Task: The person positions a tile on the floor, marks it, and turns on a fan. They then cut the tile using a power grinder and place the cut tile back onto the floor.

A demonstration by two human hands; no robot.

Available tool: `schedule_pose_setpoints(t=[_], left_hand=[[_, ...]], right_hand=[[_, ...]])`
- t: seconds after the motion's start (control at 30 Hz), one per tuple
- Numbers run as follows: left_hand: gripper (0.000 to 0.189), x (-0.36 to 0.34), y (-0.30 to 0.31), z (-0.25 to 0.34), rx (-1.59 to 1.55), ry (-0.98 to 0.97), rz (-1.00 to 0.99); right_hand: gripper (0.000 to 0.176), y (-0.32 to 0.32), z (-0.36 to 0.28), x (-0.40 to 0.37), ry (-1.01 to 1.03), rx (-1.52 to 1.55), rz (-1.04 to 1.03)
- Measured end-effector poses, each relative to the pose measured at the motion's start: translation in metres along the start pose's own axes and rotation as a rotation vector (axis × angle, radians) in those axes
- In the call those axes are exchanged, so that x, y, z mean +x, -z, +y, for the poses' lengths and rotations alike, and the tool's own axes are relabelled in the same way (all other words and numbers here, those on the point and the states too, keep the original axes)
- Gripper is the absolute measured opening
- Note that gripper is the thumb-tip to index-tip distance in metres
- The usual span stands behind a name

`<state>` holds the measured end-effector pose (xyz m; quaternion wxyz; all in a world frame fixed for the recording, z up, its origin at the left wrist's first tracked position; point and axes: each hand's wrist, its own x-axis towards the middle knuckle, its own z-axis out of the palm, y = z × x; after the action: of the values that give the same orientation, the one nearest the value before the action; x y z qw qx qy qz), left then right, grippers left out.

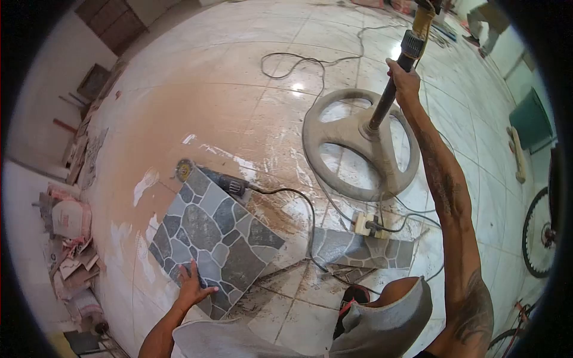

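My left hand (196, 286) lies with spread fingers on the face of a stone-patterned floor tile (203, 227), near its lower edge. Behind the tile's upper edge is an angle grinder (230, 184) on the floor, its disc (184, 170) showing at the tile's far corner; part of its body is hidden. My right hand (404, 77) is wrapped around the dark pole (385, 101) of a stand with a round, dusty base (316, 143). The stand's top runs out of view. A cut piece of similar tile (364, 247) lies in front of my knee.
A power strip (370, 225) with a plug sits by the base, and cords (310, 209) loop across the dusty floor. Rubble and boxes (71, 221) line the left wall. On the right are a green bin (531, 122) and bicycle wheel (537, 232); another person (486, 27) is far right.
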<state>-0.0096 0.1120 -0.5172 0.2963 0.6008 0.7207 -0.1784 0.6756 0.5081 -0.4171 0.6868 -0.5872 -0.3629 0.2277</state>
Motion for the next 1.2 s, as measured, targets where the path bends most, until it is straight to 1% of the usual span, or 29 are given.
schedule_pose_setpoints(t=[0.07, 0.17, 0.2, 0.3, 0.33, 0.43, 0.5, 0.53, 0.63, 0.73, 0.83, 0.93, 1.03, 1.07, 1.1, 1.17, 1.2], left_hand=[[0.138, -0.004, 0.004, 0.007, -0.007, 0.018, -0.023], [0.137, -0.002, 0.0, 0.003, -0.014, -0.007, 0.001], [0.138, -0.001, -0.002, 0.001, -0.03, 0.019, -0.006], [0.138, 0.0, -0.007, -0.004, -0.014, -0.031, 0.0], [0.136, -0.003, 0.002, 0.004, 0.008, 0.015, -0.049], [0.137, -0.002, 0.0, 0.004, 0.013, -0.015, -0.028], [0.136, 0.001, 0.0, 0.002, -0.013, 0.014, -0.048], [0.136, -0.002, -0.001, 0.003, -0.025, 0.029, -0.066], [0.136, -0.004, 0.004, 0.006, -0.033, 0.022, -0.048], [0.136, -0.003, 0.001, 0.005, -0.024, 0.018, -0.042], [0.139, 0.002, -0.003, 0.003, 0.051, 0.027, -0.076], [0.141, 0.003, -0.003, 0.002, 0.044, 0.023, -0.096], [0.142, 0.005, -0.013, -0.005, 0.011, 0.034, -0.103], [0.141, 0.009, -0.015, -0.005, 0.01, 0.035, -0.102], [0.14, 0.01, -0.017, -0.006, 0.012, 0.036, -0.097], [0.139, 0.01, -0.015, -0.008, 0.001, 0.047, -0.102], [0.14, 0.01, -0.012, -0.003, -0.018, 0.051, -0.109]], right_hand=[[0.032, -0.032, -0.001, -0.005, 0.028, -0.013, -0.061], [0.032, -0.08, -0.004, -0.017, 0.049, -0.058, -0.13], [0.032, -0.097, -0.005, -0.018, 0.057, -0.074, -0.148], [0.033, -0.143, 0.0, -0.023, 0.067, 0.015, -0.264], [0.034, -0.161, 0.004, -0.021, 0.082, -0.01, -0.248], [0.031, -0.201, 0.009, -0.019, 0.075, -0.001, -0.271], [0.031, -0.226, 0.01, -0.014, 0.087, -0.055, -0.255], [0.031, -0.236, 0.013, -0.012, 0.088, -0.088, -0.247], [0.031, -0.258, 0.022, -0.003, 0.098, 0.001, -0.342], [0.03, -0.282, 0.028, 0.006, 0.122, -0.045, -0.287], [0.03, -0.296, 0.026, 0.01, 0.138, -0.117, -0.284], [0.034, -0.306, 0.03, 0.013, 0.162, -0.116, -0.295], [0.04, -0.295, 0.03, 0.021, 0.218, -0.297, -0.402], [0.042, -0.298, 0.04, 0.025, 0.193, -0.349, -0.395], [0.045, -0.297, 0.028, 0.022, 0.167, -0.396, -0.385], [0.054, -0.277, 0.001, 0.009, 0.115, -0.339, -0.491], [0.058, -0.275, 0.01, 0.019, 0.149, -0.507, -0.508]])
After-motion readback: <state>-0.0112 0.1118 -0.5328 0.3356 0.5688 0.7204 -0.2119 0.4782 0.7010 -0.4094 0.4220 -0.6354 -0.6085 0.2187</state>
